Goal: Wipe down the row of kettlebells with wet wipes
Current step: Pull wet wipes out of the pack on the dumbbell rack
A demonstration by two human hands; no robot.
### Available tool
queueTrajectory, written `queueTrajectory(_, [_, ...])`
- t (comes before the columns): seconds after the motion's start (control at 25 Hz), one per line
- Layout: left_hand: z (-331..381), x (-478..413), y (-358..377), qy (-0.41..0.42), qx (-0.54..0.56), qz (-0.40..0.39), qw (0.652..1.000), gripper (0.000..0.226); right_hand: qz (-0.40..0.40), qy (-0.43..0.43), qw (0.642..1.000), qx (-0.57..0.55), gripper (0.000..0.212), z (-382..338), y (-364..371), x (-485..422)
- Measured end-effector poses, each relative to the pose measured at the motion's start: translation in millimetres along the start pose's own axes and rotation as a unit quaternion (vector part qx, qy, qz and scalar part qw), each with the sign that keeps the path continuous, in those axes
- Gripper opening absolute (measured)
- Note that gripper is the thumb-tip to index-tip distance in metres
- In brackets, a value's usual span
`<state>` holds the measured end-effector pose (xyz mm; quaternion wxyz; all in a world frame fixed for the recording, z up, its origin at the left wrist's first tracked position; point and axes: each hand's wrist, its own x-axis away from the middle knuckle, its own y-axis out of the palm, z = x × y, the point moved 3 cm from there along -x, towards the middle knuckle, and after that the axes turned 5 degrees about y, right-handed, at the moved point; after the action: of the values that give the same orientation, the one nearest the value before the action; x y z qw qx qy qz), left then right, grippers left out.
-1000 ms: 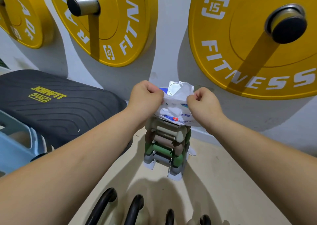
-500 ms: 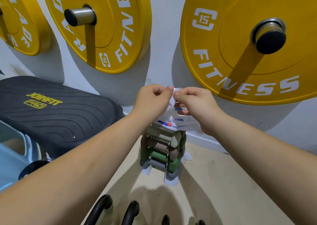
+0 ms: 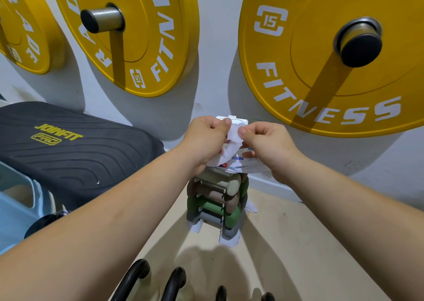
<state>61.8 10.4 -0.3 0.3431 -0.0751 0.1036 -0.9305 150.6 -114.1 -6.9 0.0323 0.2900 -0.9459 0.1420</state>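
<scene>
A white wet-wipe pack (image 3: 238, 163) with blue print lies on top of a small dumbbell rack, its lid (image 3: 232, 119) flipped up. A white wipe (image 3: 234, 140) rises from the pack. My left hand (image 3: 204, 140) and my right hand (image 3: 263, 144) both pinch the wipe's top edge between thumb and fingers, close together above the pack. Black kettlebell handles (image 3: 135, 277) line the bottom edge of the view; their bodies are out of frame.
The dumbbell rack (image 3: 218, 204) stands on the beige floor against a white wall. Yellow weight plates (image 3: 321, 60) hang on wall pegs above. A black padded bench (image 3: 68, 154) and a light blue object (image 3: 16, 213) sit at the left.
Both hands moved from gripping the pack's sides to its middle. The lid is now up and a wipe has been drawn upward out of the pack.
</scene>
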Motion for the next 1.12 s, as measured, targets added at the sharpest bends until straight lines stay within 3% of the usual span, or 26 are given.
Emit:
queueTrajectory(0.28, [5,-1,-5,0.018,0.047,0.035,0.998,0.028,0.006,0.023,0.999,-0.038,0.021,3,4,-3])
queueTrajectory(0.52, [7,4,4,0.041,0.003,-0.097,0.994,0.040,-0.028,0.107,0.976,-0.185,0.032,-5,6,2])
queueTrajectory(0.64, [-3,2,5,0.056,-0.005,-0.039,0.998,0.020,0.008,0.134,0.972,-0.195,0.017,-3,2,1])
queueTrajectory(0.8, [-10,5,9,0.077,-0.010,-0.008,0.997,0.029,-0.015,0.135,0.964,-0.228,0.017,-1,1,2])
queueTrajectory(1.0, [-5,9,9,0.160,-0.064,0.013,0.985,0.012,-0.015,0.103,0.977,-0.185,0.015,-2,-4,2])
queueTrajectory(1.12, [-8,6,3,0.097,-0.015,0.033,0.995,0.013,0.023,0.110,0.980,-0.167,0.015,0,-5,2])
